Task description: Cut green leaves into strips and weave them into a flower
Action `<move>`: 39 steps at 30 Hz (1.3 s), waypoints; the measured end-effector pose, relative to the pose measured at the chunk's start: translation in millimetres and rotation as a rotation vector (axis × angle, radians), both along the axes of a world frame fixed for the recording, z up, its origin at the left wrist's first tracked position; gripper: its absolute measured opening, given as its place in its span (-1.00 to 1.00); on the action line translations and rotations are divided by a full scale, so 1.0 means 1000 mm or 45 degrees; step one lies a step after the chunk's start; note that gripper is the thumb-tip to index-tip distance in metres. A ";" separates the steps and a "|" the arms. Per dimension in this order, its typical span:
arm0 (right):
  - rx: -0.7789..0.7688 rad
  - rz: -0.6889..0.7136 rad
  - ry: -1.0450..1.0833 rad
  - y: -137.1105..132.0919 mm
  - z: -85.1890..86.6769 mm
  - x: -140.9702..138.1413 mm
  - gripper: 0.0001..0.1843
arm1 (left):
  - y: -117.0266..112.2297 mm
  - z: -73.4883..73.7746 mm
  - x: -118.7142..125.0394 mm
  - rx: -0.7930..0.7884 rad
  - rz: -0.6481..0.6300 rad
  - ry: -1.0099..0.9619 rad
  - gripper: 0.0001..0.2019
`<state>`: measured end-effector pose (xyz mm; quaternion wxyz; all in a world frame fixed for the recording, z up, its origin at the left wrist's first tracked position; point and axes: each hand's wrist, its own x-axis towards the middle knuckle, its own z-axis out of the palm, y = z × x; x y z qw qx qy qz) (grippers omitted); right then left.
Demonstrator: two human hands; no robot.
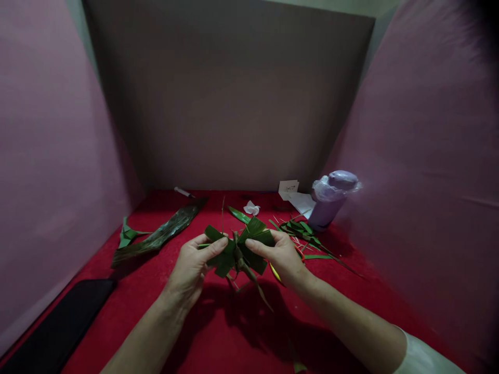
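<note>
Between both hands, above the red cloth, is a leaf figure (253, 228) made of folded green strips around a brownish twig-like middle. A thin, stem-like end trails down from it to the right. My left hand (197, 259) pinches its left-hand leaf pieces between thumb and fingers. On the other side, my right hand (283, 257) grips the right-hand pieces in the same way, thumb on top. The fingers behind the leaves are partly hidden. Just beside my right hand, scissors with red-and-yellow handles (275, 273) show in part.
A long dark leaf (159, 234) and a small folded green piece (127, 235) lie at left. Leaf scraps (300, 228) lie at right before a purple bottle (327, 210) with plastic wrap. Crumpled white tissue (251, 208), a marker (183, 192), a black flat object (58, 324) and pink side walls (429, 182) surround.
</note>
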<state>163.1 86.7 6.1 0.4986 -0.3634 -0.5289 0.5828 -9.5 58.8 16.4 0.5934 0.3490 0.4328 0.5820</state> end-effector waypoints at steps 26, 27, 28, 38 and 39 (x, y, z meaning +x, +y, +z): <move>0.421 -0.047 -1.609 0.011 -0.030 0.080 -0.76 | 0.002 0.002 -0.004 0.014 0.141 -0.166 -0.80; 0.413 -0.028 -1.622 0.011 -0.029 0.079 -0.72 | 0.002 0.001 -0.004 0.008 0.132 -0.160 -0.80; 0.400 -0.015 -1.632 0.013 -0.027 0.078 -0.69 | 0.002 0.001 -0.004 0.001 0.122 -0.153 -0.80; 0.138 -0.001 -1.337 0.026 -0.012 0.081 -0.60 | 0.004 -0.005 -0.005 -0.046 0.053 -0.097 -0.76; 0.101 -0.007 -1.280 0.027 -0.011 0.083 -0.57 | 0.004 -0.005 -0.006 -0.048 0.047 -0.092 -0.76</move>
